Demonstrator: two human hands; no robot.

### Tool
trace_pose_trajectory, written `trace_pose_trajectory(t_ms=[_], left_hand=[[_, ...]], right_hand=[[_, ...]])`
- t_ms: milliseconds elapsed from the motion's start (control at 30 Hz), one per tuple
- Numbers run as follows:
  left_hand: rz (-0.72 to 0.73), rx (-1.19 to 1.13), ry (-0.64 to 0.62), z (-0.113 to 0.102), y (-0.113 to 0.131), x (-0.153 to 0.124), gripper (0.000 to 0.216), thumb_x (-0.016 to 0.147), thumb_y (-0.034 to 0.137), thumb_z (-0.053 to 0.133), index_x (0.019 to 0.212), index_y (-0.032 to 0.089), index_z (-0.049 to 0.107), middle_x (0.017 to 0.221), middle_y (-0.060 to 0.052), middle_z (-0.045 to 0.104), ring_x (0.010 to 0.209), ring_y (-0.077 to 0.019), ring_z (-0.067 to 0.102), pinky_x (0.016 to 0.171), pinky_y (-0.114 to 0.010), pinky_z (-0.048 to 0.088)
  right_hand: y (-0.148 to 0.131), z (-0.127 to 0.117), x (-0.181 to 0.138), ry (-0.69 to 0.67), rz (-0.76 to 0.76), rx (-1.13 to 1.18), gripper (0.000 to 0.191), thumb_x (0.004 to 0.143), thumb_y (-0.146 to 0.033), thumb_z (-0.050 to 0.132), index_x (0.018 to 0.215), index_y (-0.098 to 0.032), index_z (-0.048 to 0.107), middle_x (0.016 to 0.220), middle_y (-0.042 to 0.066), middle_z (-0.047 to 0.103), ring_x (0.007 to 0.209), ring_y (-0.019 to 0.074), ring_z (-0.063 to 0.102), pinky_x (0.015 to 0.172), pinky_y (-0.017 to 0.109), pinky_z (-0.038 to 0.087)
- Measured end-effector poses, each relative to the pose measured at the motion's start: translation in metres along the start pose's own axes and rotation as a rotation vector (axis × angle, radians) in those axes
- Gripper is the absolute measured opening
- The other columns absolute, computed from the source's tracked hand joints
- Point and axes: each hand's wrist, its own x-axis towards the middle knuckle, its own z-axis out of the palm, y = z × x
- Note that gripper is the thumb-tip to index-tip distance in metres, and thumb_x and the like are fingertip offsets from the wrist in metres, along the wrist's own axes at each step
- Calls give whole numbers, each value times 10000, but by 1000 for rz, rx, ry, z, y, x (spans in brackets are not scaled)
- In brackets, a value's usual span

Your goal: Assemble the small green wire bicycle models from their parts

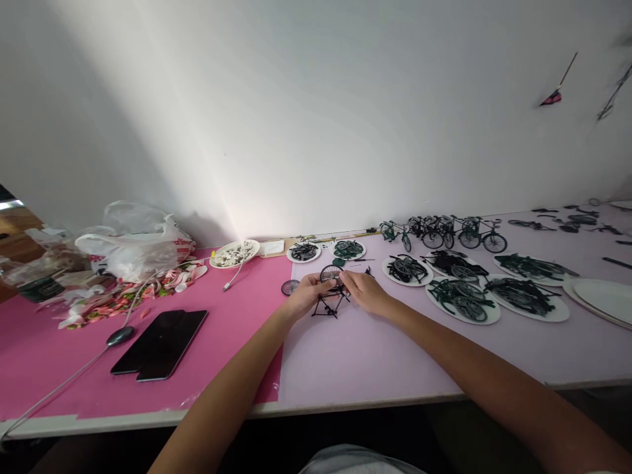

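Both my hands hold a small black model bicycle frame [326,308] with a spoked wheel [330,271] at its upper end, above the pale lilac table. My left hand [309,293] is closed on its left side, the thumb over the lower part of the wheel. From the other side, my right hand [363,289] pinches the same piece near the wheel; its fingertips are partly hidden. A loose model wheel [290,287] lies just left of my left hand. Some small dark parts lie behind my right hand.
White plates [494,318] of black and green bicycle parts stand to the right, with assembled model bicycles [444,232] along the wall. On the pink left side are two dark phones [170,339], a cable with a puck [120,336], a plastic bag [138,243] and a plate of white pieces [220,263].
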Motion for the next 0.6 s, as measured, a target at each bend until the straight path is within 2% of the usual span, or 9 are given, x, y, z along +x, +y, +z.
trace_pose_trajectory(t_ms=[167, 300, 467, 600], left_hand=[[66, 33, 136, -17, 0, 5, 494, 753, 423, 879, 1104, 116, 717, 1174, -163, 742, 1086, -271, 718, 928, -356, 577], [93, 44, 278, -38, 0, 9, 483, 771, 402, 867, 1131, 142, 678, 1155, -144, 745, 1037, -235, 737, 925, -346, 574], [96, 84, 406, -53, 3, 12, 399, 809, 354, 829, 1089, 128, 655, 1131, -144, 739, 961, -194, 746, 903, -316, 571], [82, 100, 507, -56, 6, 14, 332, 810, 328, 810, 1022, 123, 659, 1111, -149, 735, 920, -185, 746, 858, -303, 578]], right_hand=[[7, -11, 5, 67, -2, -73, 402, 1051, -476, 382, 815, -225, 589, 648, -10, 601, 583, 160, 534, 579, 255, 321], [22, -18, 11, 145, 13, -117, 247, 992, -364, 487, 875, -217, 648, 732, 20, 672, 619, 164, 554, 580, 259, 313], [36, -27, 16, 149, 53, -235, 224, 986, -306, 480, 836, -215, 620, 795, 31, 679, 663, 170, 551, 597, 267, 304], [44, -34, 17, 139, 71, -318, 215, 996, -270, 474, 881, -214, 647, 950, 55, 692, 711, 166, 566, 610, 276, 308]])
